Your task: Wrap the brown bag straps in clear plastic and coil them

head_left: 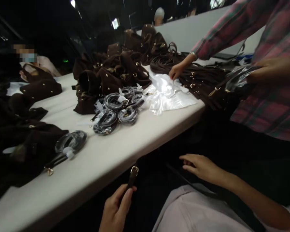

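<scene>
My left hand [118, 206] is closed around a dark brown strap [130, 182], thumb on top, close to its gold buckle [134, 170]. Beyond the buckle the strap fades into the dark space beside the table edge. My right hand [203, 167] is apart from the left, over my lap, its fingers pointing left with a gap between them and the thumb. No object shows clearly in it. A dark band [190, 182] runs just below that hand; whether it belongs to the same strap I cannot tell.
On the white table [125, 146] lie coiled straps in clear plastic [106, 120], clear plastic bags [171, 96], a heap of brown bags [116, 74] and loose straps [198, 77]. At the right a co-worker in a plaid shirt [261, 106] reaches over the plastic bags. Another person sits across the table.
</scene>
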### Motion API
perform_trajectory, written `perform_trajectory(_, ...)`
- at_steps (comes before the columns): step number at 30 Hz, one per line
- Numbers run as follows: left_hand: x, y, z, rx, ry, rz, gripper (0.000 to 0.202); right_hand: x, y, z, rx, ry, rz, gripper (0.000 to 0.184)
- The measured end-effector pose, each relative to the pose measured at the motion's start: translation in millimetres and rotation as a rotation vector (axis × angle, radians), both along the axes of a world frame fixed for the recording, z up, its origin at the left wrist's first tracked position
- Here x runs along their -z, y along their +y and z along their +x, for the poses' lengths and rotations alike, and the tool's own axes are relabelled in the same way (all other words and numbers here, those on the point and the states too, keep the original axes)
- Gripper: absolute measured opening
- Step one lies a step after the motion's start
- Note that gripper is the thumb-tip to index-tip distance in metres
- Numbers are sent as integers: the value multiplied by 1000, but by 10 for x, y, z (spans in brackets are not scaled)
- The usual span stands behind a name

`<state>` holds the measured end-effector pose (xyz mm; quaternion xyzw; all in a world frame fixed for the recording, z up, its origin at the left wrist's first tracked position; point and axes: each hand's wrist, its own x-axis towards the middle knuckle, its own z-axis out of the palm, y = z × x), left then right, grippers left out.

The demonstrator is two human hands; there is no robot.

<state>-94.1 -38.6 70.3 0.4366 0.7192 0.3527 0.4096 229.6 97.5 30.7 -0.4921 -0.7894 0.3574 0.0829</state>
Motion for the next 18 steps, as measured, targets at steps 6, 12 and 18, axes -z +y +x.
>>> perform_trajectory(6,-195,279,403,356,-10,48,37,-468,96,-574,-293,669,23,50)
perform_trajectory(12,-76,333,425,517,-129,-64,31,-204,17,-697,-458,659,-669,40)
perform_trajectory(18,-129,260,172,75,139,106,28,186,-9,-392,-164,641,-774,38)
